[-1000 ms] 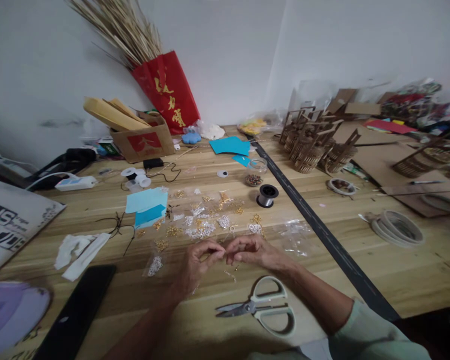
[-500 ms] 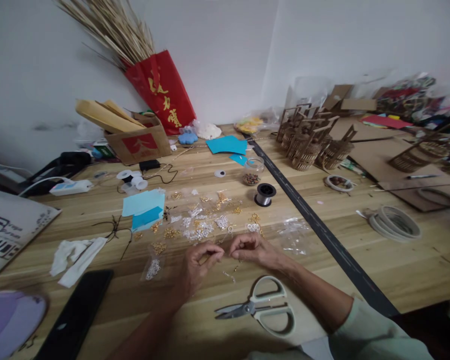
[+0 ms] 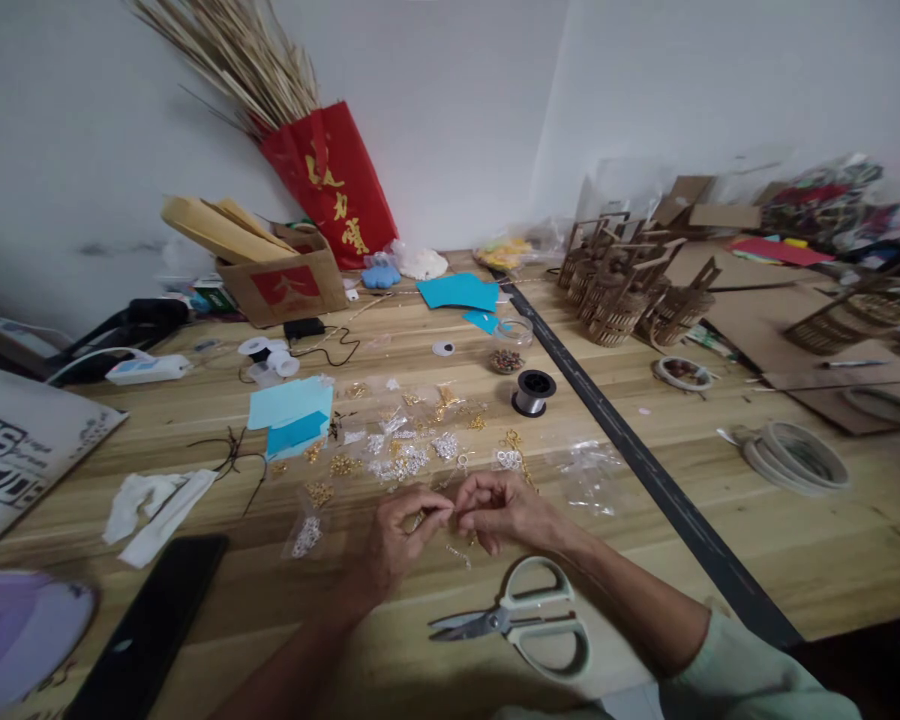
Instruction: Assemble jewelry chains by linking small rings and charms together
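Note:
My left hand (image 3: 396,528) and my right hand (image 3: 501,508) meet fingertip to fingertip just above the wooden table (image 3: 645,520). Both are closed in a pinch on something tiny between them that I cannot make out. Just beyond the hands lie several small clear bags of gold and silver jewellery findings (image 3: 409,445). A pair of scissors (image 3: 521,625) with pale green handles lies shut on the table right under my right forearm. A small spool of thin wire (image 3: 533,391) stands behind the findings.
A black phone (image 3: 154,625) lies at front left beside white cloth scraps (image 3: 154,505). Blue paper pieces (image 3: 292,412), a bead jar (image 3: 508,352), a cardboard box (image 3: 281,275), a red bag of dried stalks (image 3: 330,180). Wooden lattice baskets (image 3: 622,290) and tape rolls (image 3: 795,455) sit right of a dark seam (image 3: 645,465).
My hands, slightly apart half a second ago, have come together again so the fingertips touch. The view shifted a little; nothing on the table moved.

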Action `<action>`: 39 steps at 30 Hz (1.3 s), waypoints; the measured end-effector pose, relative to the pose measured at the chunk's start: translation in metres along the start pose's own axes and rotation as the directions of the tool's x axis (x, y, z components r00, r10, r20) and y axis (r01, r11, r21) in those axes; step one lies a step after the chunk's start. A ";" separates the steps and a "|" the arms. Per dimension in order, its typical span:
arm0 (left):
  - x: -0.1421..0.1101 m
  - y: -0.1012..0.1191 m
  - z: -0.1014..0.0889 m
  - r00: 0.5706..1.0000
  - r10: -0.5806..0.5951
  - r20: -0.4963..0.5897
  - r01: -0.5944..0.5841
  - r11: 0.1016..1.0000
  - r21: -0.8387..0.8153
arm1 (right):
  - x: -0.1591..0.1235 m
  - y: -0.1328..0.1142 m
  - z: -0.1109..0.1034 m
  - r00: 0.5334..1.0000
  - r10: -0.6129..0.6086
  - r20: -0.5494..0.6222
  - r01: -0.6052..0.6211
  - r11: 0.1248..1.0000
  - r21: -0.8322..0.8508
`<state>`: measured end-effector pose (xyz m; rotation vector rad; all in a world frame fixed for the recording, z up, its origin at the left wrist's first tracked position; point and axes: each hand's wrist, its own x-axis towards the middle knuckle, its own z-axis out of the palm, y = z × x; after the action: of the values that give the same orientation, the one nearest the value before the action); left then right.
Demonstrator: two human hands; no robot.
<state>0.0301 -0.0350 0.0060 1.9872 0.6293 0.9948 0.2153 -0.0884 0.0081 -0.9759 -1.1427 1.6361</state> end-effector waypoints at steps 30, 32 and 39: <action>-0.006 -0.013 -0.009 0.843 0.016 0.538 -0.262 0.885 0.384 | -0.004 -0.020 -0.022 0.984 -0.066 -0.163 0.051 0.994 -0.099; -0.006 -0.014 -0.010 0.848 0.017 0.530 -0.257 0.887 0.384 | -0.004 -0.019 -0.024 0.984 -0.065 -0.163 0.051 0.995 -0.087; -0.006 -0.012 -0.011 0.829 0.001 0.560 -0.257 0.890 0.378 | -0.002 -0.014 -0.027 0.987 -0.073 -0.141 0.065 0.996 -0.056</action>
<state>0.0167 -0.0273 -0.0027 2.6007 0.4115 0.3129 0.2440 -0.0812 0.0146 -1.0578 -1.1135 1.4635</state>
